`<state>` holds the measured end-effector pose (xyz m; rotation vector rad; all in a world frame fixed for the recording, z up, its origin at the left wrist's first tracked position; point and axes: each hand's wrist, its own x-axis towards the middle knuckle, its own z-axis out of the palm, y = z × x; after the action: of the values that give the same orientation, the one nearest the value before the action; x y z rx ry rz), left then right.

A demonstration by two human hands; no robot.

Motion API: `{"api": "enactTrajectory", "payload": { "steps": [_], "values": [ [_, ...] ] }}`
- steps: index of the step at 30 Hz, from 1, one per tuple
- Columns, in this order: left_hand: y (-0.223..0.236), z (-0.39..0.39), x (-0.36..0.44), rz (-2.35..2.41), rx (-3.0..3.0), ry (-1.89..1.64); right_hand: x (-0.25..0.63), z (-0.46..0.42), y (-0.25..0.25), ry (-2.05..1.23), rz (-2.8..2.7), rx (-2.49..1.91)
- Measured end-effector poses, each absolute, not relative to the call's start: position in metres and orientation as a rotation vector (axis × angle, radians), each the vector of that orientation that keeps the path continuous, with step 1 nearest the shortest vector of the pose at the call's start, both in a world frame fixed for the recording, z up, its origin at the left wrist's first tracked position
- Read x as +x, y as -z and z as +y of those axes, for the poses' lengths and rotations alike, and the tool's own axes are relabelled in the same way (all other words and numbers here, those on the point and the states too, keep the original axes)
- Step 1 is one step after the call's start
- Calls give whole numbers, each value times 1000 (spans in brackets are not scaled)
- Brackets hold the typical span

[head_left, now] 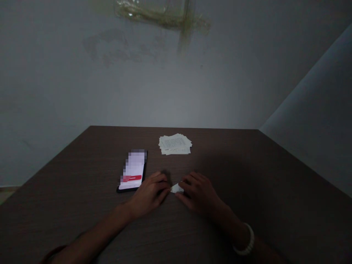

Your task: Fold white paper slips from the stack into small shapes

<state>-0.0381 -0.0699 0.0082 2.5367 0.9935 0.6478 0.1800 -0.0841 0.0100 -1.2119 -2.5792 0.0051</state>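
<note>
Behind everything we see a pale wall [220, 80] with yellowed tape [165, 20] stuck across stains. Against it stands our dark brown wooden table [82, 168]. Our 2 hands meet near its middle. The left hand [151, 192] is curled, fingertips at the left tip of the paper; we cannot tell whether they pinch it. The right hand [199, 192] is half closed, holding the paper's right part. A smartphone [133, 170] lies just left of our left hand; its screen is pixelated, its red button's lettering unreadable. Beyond our hands sits a loose stack of printed paper slips [175, 144], its lines too small to read. A pale beaded bracelet [250, 240] rings our right wrist. Smallest is the white paper piece [176, 188], on the table between our hands.
</note>
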Motion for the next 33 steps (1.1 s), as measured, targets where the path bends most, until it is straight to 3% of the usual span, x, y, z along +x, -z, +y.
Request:
{"api": "enactTrajectory", "payload": {
  "steps": [19,33],
  "values": [
    [2,-70,-32,1097,2402,-817,178,-80,5,-161,-2532,-995],
    [4,-66,-35,1074,2359,-843,180,-81,-4,1,-2698,-929]
  ]
}}
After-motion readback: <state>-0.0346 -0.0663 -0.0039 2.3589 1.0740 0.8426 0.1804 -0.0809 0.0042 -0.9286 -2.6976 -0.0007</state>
